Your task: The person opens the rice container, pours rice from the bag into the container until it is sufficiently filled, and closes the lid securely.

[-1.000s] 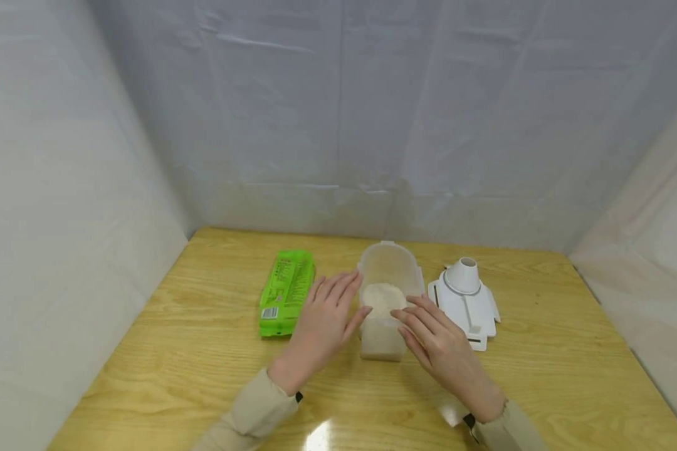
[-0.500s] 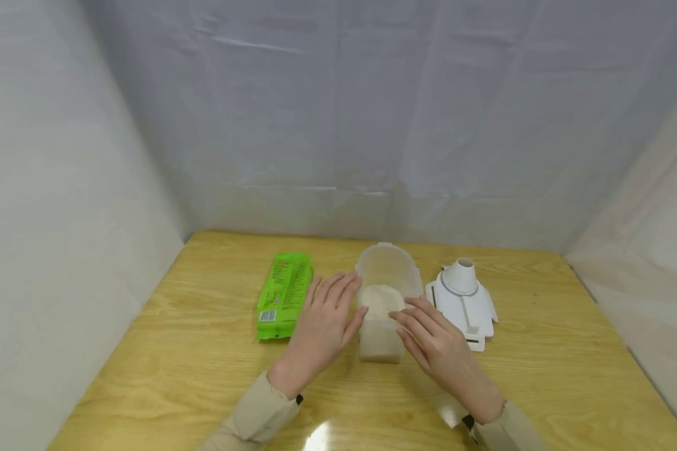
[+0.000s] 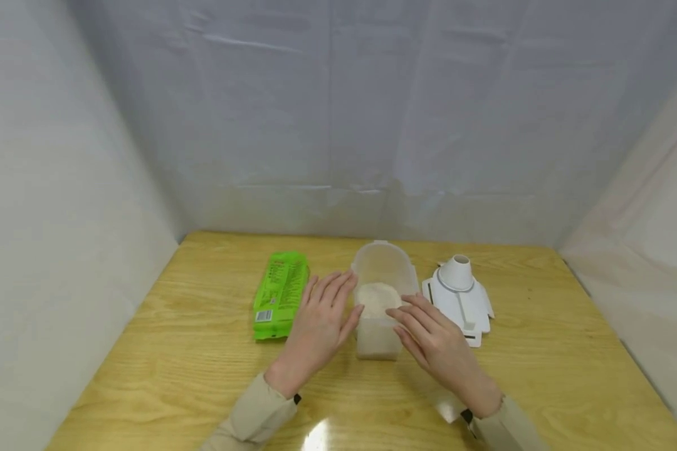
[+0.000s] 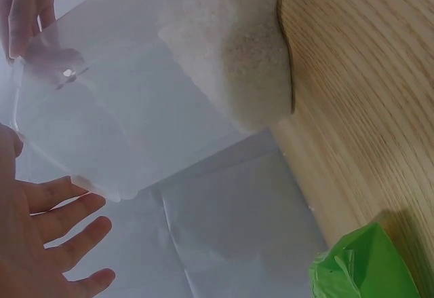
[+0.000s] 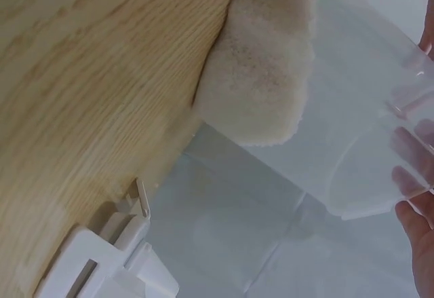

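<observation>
A tall translucent plastic container (image 3: pixel 378 341) stands upright on the table, its open top sloping toward me. White rice-like grains (image 4: pixel 237 47) fill its lower part. My left hand (image 3: pixel 316 322) touches the left rim with nearly straight fingers, its thumb near the front lip. In the left wrist view those fingers (image 4: pixel 78 218) are spread beside the wall. My right hand (image 3: pixel 437 341) holds the front right of the rim. Some of its fingers (image 5: pixel 410 150) show through the clear wall in the right wrist view.
Left of the container lies a green plastic package (image 3: pixel 282 294) with printing and a barcode. To the right rests a flat white plastic piece (image 3: pixel 459 300) with slots and an upright hollow cone (image 3: pixel 457 274). Pale sheeting (image 3: pixel 338 125) encloses the wooden table (image 3: pixel 203 369) at the back and sides.
Both hands keep nearly the same hold at the container's rim. The whole scene has shifted slightly left in the head view.
</observation>
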`<state>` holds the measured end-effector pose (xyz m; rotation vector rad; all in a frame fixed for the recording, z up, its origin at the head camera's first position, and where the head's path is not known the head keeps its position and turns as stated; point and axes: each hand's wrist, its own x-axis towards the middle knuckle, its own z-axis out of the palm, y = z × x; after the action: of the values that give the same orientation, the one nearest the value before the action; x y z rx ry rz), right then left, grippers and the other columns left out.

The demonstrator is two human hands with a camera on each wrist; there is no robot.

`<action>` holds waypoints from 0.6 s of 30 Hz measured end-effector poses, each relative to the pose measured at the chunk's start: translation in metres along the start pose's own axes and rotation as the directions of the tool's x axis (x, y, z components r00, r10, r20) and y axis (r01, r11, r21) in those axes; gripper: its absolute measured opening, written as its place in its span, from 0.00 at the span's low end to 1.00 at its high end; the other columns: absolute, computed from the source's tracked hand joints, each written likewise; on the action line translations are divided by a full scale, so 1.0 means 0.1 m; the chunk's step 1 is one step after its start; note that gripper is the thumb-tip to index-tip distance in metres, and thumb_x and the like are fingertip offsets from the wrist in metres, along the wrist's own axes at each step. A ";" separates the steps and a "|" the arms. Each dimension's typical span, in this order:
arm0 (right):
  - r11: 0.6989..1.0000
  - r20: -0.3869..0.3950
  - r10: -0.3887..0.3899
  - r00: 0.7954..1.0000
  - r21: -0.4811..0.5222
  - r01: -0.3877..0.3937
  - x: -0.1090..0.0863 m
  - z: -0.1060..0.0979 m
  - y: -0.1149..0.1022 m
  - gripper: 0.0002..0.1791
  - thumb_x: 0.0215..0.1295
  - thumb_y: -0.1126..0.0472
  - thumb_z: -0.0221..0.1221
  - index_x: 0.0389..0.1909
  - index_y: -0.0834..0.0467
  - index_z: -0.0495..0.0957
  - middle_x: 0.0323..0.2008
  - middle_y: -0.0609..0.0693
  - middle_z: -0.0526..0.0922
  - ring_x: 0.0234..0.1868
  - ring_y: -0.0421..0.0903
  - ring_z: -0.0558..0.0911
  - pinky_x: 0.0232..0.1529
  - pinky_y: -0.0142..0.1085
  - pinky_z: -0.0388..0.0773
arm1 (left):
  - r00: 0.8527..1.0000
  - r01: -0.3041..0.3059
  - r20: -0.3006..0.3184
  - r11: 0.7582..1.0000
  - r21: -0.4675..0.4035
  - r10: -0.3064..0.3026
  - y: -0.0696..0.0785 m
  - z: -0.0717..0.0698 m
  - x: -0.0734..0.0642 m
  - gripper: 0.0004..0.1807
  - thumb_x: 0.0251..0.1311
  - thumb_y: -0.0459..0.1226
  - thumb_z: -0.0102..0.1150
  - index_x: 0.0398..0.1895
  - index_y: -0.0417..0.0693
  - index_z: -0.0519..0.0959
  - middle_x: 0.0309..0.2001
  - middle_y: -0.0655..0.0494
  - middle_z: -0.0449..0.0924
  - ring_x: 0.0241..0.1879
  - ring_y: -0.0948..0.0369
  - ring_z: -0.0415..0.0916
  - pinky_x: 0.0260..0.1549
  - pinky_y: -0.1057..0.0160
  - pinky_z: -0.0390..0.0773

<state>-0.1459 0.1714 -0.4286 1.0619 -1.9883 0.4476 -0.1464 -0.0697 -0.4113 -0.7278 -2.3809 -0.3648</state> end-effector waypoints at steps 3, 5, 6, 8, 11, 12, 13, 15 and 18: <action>1.000 -0.013 0.013 1.000 0.022 -0.013 0.00 -0.02 0.02 0.21 0.81 0.51 0.48 0.52 0.60 0.84 0.47 0.53 0.87 0.55 0.55 0.83 0.64 0.40 0.75 | 1.000 -0.004 -0.007 1.000 0.005 0.004 0.01 0.01 0.00 0.33 0.81 0.54 0.30 0.67 0.39 0.72 0.68 0.46 0.74 0.67 0.48 0.70 0.69 0.40 0.64; 0.999 -0.028 0.027 0.999 0.043 -0.025 0.00 -0.05 0.04 0.20 0.81 0.51 0.48 0.51 0.60 0.84 0.47 0.53 0.86 0.54 0.55 0.83 0.64 0.38 0.75 | 1.000 -0.006 -0.014 1.000 0.002 0.006 0.01 0.01 0.01 0.33 0.81 0.54 0.28 0.67 0.39 0.73 0.67 0.46 0.74 0.67 0.48 0.70 0.68 0.40 0.65; 0.998 -0.038 0.031 0.999 0.053 -0.029 0.01 -0.08 0.06 0.20 0.81 0.52 0.49 0.51 0.60 0.84 0.48 0.53 0.86 0.54 0.55 0.83 0.63 0.38 0.76 | 1.000 -0.006 -0.018 1.000 -0.002 0.006 0.02 0.01 0.01 0.34 0.81 0.54 0.28 0.67 0.39 0.73 0.67 0.46 0.74 0.66 0.48 0.70 0.68 0.39 0.65; 0.998 -0.066 0.038 0.997 0.056 -0.034 0.02 -0.13 0.10 0.19 0.80 0.52 0.49 0.51 0.60 0.84 0.48 0.53 0.86 0.51 0.54 0.84 0.57 0.38 0.79 | 1.000 -0.006 -0.022 1.000 -0.010 0.006 0.02 0.02 0.01 0.34 0.81 0.54 0.27 0.67 0.39 0.73 0.67 0.46 0.74 0.66 0.48 0.70 0.68 0.39 0.65; 0.999 -0.114 0.045 0.992 0.024 -0.042 0.04 -0.21 0.20 0.18 0.80 0.54 0.50 0.51 0.61 0.85 0.48 0.55 0.85 0.47 0.53 0.85 0.45 0.40 0.81 | 1.000 -0.008 -0.022 1.000 -0.023 0.008 0.04 0.03 0.02 0.35 0.81 0.54 0.26 0.66 0.39 0.73 0.67 0.46 0.74 0.66 0.47 0.71 0.68 0.39 0.65; 0.999 -0.125 0.052 0.991 0.009 -0.051 0.03 -0.23 0.24 0.18 0.80 0.54 0.51 0.50 0.61 0.85 0.48 0.56 0.85 0.45 0.53 0.85 0.43 0.42 0.80 | 1.000 -0.008 -0.020 1.000 -0.028 0.007 0.04 0.03 0.02 0.35 0.81 0.54 0.25 0.67 0.39 0.73 0.67 0.46 0.74 0.65 0.47 0.71 0.68 0.39 0.65; 0.998 -0.132 0.063 0.989 -0.008 -0.064 0.02 -0.25 0.28 0.18 0.80 0.54 0.51 0.50 0.62 0.85 0.48 0.56 0.85 0.45 0.54 0.85 0.42 0.43 0.80 | 1.000 -0.010 -0.021 0.999 -0.032 0.009 0.04 0.03 0.02 0.35 0.81 0.54 0.26 0.66 0.39 0.73 0.67 0.46 0.74 0.65 0.47 0.71 0.68 0.38 0.65; 0.994 -0.126 0.093 0.988 -0.043 -0.099 -0.02 -0.28 0.38 0.19 0.80 0.54 0.51 0.50 0.62 0.84 0.47 0.57 0.85 0.44 0.55 0.85 0.42 0.45 0.80 | 1.000 -0.010 -0.021 0.999 -0.038 0.009 0.05 0.03 0.02 0.34 0.81 0.54 0.26 0.67 0.39 0.73 0.67 0.46 0.74 0.65 0.47 0.71 0.68 0.39 0.65; 0.980 -0.074 0.159 0.985 -0.108 -0.166 -0.13 -0.30 0.55 0.21 0.81 0.51 0.49 0.51 0.62 0.84 0.46 0.57 0.85 0.43 0.56 0.84 0.39 0.47 0.82 | 1.000 -0.010 -0.021 0.999 -0.043 0.009 0.05 0.04 0.03 0.34 0.81 0.54 0.27 0.67 0.38 0.73 0.67 0.46 0.74 0.65 0.47 0.71 0.68 0.39 0.65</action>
<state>-0.1715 0.2288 -0.4172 0.8085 -2.0256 0.4440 -0.1470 -0.0624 -0.4126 -0.7508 -2.3556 -0.4187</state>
